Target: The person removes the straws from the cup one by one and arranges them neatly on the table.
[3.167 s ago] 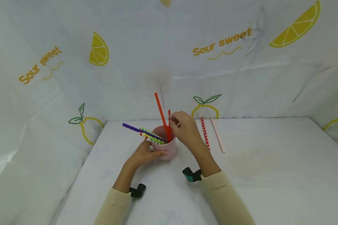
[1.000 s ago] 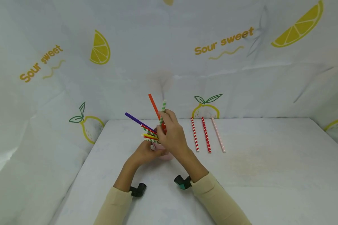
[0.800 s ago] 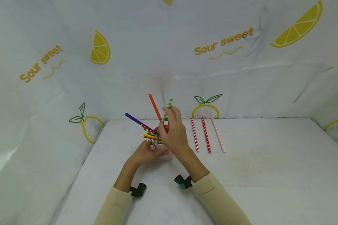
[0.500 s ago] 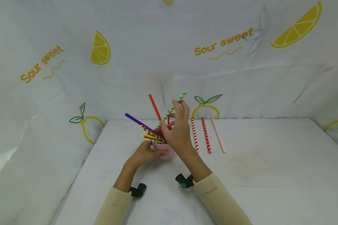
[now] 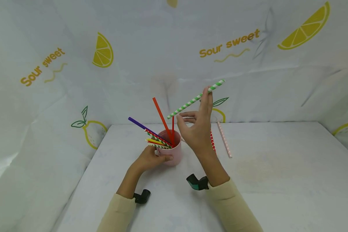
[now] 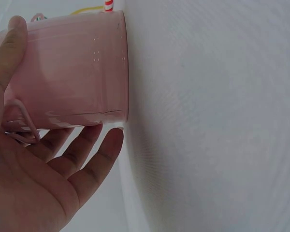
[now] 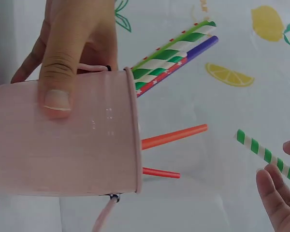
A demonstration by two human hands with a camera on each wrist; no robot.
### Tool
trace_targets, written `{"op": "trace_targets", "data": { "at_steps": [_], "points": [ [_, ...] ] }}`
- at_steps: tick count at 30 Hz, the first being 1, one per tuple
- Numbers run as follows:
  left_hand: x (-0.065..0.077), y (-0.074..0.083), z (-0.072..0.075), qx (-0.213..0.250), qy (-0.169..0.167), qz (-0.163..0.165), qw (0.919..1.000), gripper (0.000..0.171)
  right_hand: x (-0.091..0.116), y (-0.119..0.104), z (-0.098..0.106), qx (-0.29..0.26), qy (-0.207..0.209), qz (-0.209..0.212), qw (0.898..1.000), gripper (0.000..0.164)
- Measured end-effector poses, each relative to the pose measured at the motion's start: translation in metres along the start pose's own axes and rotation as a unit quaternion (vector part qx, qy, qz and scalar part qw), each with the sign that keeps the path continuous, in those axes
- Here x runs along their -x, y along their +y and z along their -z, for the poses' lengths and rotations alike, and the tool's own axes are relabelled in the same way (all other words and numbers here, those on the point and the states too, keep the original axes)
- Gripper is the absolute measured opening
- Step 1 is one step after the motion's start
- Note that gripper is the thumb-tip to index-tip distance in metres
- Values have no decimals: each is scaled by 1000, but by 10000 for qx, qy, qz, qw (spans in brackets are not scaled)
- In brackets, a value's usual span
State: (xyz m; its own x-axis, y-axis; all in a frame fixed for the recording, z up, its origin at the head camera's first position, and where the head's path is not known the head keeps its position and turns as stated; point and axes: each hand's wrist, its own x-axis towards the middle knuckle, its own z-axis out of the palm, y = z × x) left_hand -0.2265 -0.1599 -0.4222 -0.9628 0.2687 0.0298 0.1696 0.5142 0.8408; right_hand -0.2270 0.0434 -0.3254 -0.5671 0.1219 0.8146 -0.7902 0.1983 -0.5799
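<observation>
A green-and-white striped straw [image 5: 189,103] is held above and to the right of a small pink pail [image 5: 174,158]. My right hand [image 5: 199,130] holds it slantwise between thumb and fingertips, and the right wrist view also shows this straw [image 7: 268,154] apart from the pail. My left hand [image 5: 150,158] grips the pail, its thumb across the near side; the left wrist view shows fingers beneath the pail's wall [image 6: 67,67]. Inside lean an orange straw [image 5: 160,114], a shorter red straw [image 5: 173,129], a purple straw [image 5: 139,124] and several patterned ones.
Right of the pail, a red dotted straw [image 5: 212,141], partly behind my right arm, and a pale pink dotted straw [image 5: 224,140] lie on the white table [image 5: 264,180]. A white lemon-print cloth [image 5: 133,80] hangs behind.
My right hand has lifted the green-and-white straw up and right, out of the pail, tipping it from near upright to slanted. Earlier that hand was by the red straw. The left hand stays put.
</observation>
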Motion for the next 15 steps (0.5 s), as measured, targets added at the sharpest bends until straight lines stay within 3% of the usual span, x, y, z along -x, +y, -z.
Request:
{"op": "trace_targets", "data": {
  "at_steps": [10,15],
  "points": [
    [2,0,-1,-14,-16,73,10000,82,-15,-20,27,-731,617,431,9945,106],
    [2,1,0,-18,-45,88,9999,84,-21,-37,42,-1483,953,485,9831,106]
  ]
}}
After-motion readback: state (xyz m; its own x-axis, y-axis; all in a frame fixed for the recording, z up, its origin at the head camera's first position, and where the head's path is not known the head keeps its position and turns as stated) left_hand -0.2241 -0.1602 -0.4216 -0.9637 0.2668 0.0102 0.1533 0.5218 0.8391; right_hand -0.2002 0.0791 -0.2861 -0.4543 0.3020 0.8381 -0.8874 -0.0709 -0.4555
